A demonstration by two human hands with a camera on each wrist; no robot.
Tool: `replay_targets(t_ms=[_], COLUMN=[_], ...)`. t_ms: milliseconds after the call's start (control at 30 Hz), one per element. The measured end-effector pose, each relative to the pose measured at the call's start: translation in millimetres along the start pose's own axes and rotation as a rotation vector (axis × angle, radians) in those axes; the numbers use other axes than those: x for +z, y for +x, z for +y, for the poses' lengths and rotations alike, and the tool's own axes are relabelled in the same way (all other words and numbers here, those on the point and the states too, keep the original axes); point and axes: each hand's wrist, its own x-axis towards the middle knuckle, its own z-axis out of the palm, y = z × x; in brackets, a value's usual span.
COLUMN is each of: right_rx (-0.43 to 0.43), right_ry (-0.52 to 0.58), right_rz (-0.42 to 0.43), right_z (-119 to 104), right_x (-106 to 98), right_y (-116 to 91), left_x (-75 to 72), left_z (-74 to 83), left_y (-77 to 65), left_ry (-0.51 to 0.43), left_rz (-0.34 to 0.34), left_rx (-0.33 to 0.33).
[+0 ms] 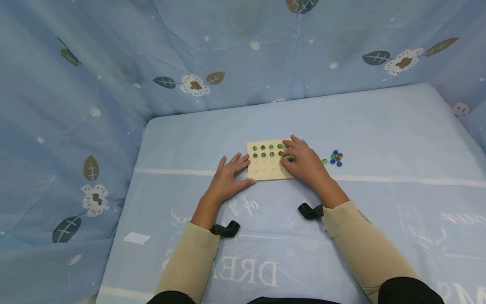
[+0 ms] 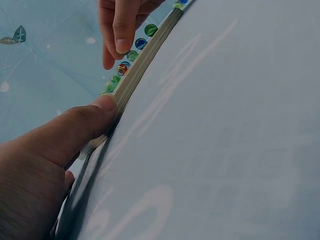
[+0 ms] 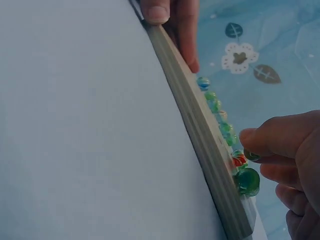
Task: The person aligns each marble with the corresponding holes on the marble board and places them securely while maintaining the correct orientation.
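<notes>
A pale wooden board [image 1: 270,172] with rows of round hollows lies on the table. Green, brown and blue glass marbles [image 1: 271,154] fill much of its two far rows; the near hollows in sight at the left are bare. At its left side my left hand [image 1: 229,178] rests with fingers spread, the thumb [image 2: 105,104] against the front edge. Over the board's right part, my right hand [image 1: 303,164] pinches a dark green marble [image 3: 252,155] between thumb and finger, just above the seated ones. That hand hides the board's right end in the head view.
Right of the board lies a loose cluster of blue and brown marbles [image 1: 336,158], with one green marble [image 1: 324,161] closer to my right hand. A light blue cloth [image 1: 379,143] covers the table. Patterned curtains [image 1: 243,50] hang behind and at the left.
</notes>
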Motion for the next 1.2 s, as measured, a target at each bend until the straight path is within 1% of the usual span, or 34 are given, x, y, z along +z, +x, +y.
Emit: replay_targets(t_ms=[300, 533, 867, 1200], right_rx=[-0.034, -0.031, -0.032, -0.043], right_ry=[-0.022, -0.019, -0.018, -0.017], right_rz=[-0.01, -0.021, -0.035, -0.038], right_z=[1.8, 2.0, 0.9, 1.8], right_x=[3.7, 3.1, 1.9, 2.8], right_y=[-1.6, -2.0, -2.9, -3.3], left_x=[1.4, 1.6, 2.6, 2.6], left_z=[1.8, 2.4, 0.9, -0.3], left_y=[-0.6, -0.4, 0.0, 0.4], left_ry=[0.009, 0.0, 0.0, 0.015], left_rz=[0.01, 0.007, 0.014, 0.005], left_rx=[-0.002, -0.006, 0.004, -0.005])
